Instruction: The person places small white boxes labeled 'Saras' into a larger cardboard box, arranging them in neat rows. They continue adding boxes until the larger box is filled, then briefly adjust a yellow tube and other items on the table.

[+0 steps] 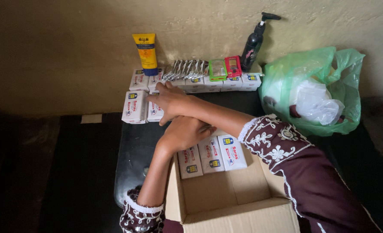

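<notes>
An open cardboard carton [239,215] stands in front of me with three white soap boxes [232,153] upright along its far wall. My left hand [183,131] reaches from the lower left and curls over the top of the leftmost boxes in the carton. My right hand [170,101] crosses above it. Its fingers are closed on a white box [154,111] that lies beside another white box [134,107] on the dark table. Both wrists wear maroon sleeves with white embroidery.
More white boxes [232,82] line the wall. On them are a yellow tube [146,51], shiny metal pieces [185,69], a green pack [217,70] and a red pack [233,66]. A black pump bottle [252,43] and a green plastic bag [329,69] are at the right.
</notes>
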